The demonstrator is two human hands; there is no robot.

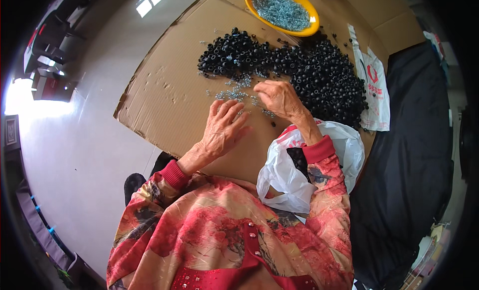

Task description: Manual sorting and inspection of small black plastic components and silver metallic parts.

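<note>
My left hand [223, 129] rests palm down over the cardboard, fingers loosely bent and slightly apart, thumb out to the side. Its fingertips lie at the near edge of a loose scatter of small silvery screws [229, 94]. To the right, my right hand [281, 98] is closed, thumb and fingers drawn together in a pinch above the scatter's right side. Whatever lies between those fingertips is too small or hidden to make out. Just beyond both hands spreads a large heap of small round black caps [324, 75], hollow on one side.
A yellow bowl [313, 15] full of silvery screws stands at the far side of the cardboard sheet [167, 85]. An open white plastic bag [279, 175] with black pieces inside sits under my right forearm. A flattened white bag [376, 103] lies right of the heap, beside black cloth [414, 155].
</note>
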